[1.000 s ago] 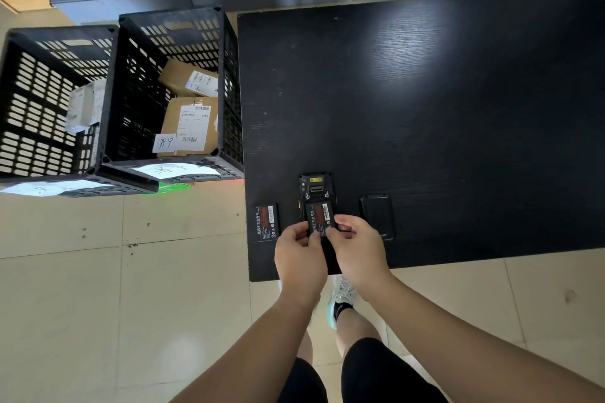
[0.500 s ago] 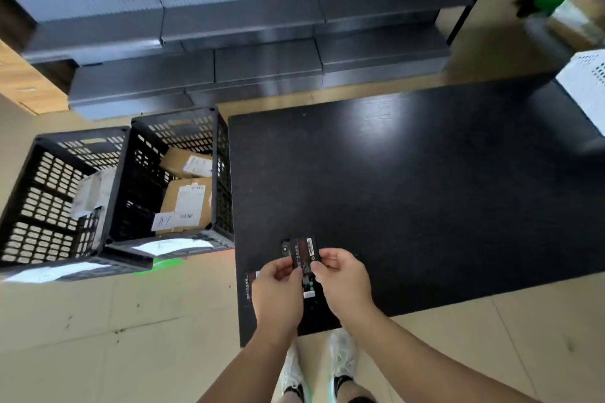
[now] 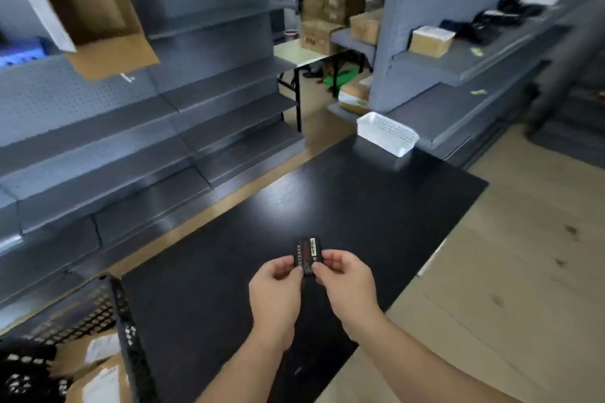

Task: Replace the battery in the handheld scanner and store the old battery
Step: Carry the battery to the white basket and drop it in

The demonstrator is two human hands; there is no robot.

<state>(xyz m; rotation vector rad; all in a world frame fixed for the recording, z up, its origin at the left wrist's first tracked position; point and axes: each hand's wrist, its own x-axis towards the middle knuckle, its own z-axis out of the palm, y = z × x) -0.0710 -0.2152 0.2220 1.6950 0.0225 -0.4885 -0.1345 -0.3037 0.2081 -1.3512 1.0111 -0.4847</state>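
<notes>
A black bench (image 3: 343,206) carries a white perforated basket (image 3: 388,132) at its far corner. Above its near part, the left hand (image 3: 276,288) and right hand (image 3: 347,285) pinch a battery (image 3: 307,255) between them: a flat black rectangle, upright, with red band and white label.

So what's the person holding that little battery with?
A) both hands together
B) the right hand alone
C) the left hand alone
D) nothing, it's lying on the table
A: the battery is pinched between the left hand and right hand, lifted above the black table.
</notes>
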